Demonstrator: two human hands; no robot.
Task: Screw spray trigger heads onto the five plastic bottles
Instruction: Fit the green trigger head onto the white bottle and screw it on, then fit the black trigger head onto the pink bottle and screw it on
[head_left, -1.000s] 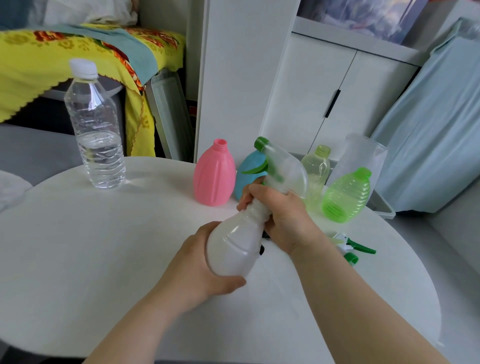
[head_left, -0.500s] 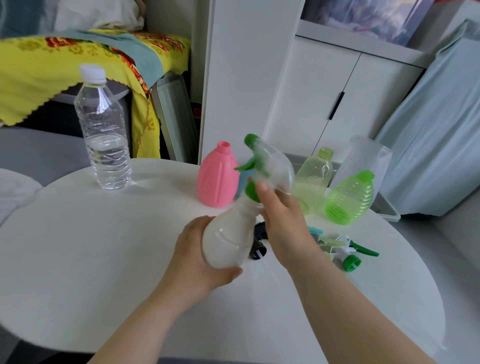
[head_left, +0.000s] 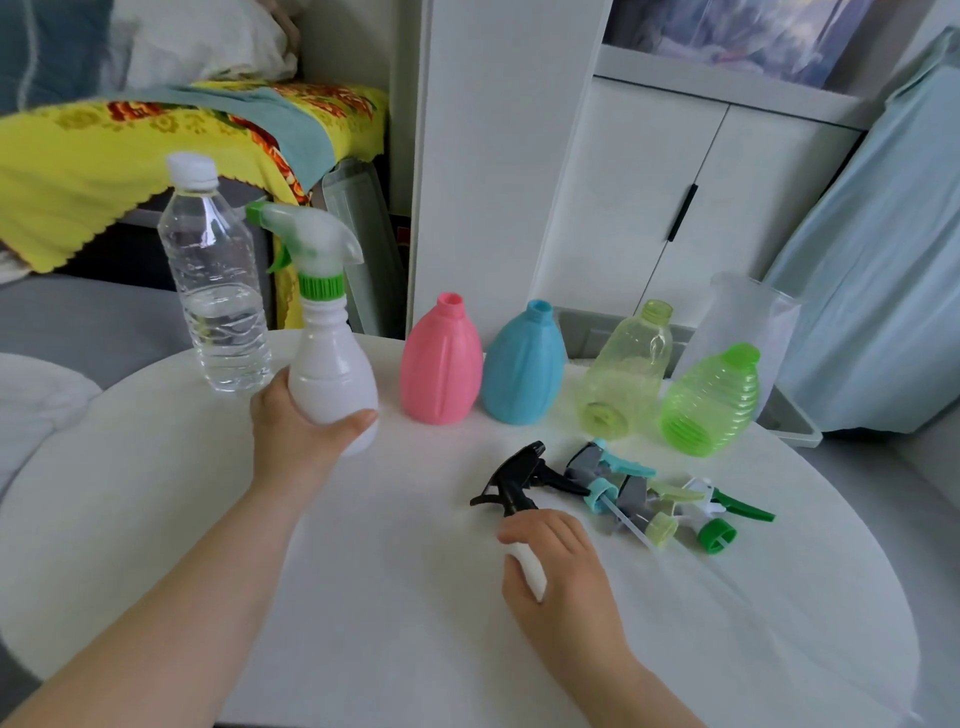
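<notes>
Gripping the light, stiff white bottle (head_left: 332, 384) low, left hand (head_left: 296, 436) wraps it; right hand (head_left: 561, 571), loosely curled, nears the black trigger head (head_left: 514, 480) at its twelve o'clock.

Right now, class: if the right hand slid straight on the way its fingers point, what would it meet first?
The right hand points away and slightly left, toward the black spray trigger head lying just beyond its fingertips. That head would likely be met first, well before the pink bottle; depth is hard to judge.

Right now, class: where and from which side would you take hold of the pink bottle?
Probably around the pink bottle's wide ribbed belly, coming from the front: it stands upright, its open neck must stay free, and the blue bottle crowds its right side.
</notes>
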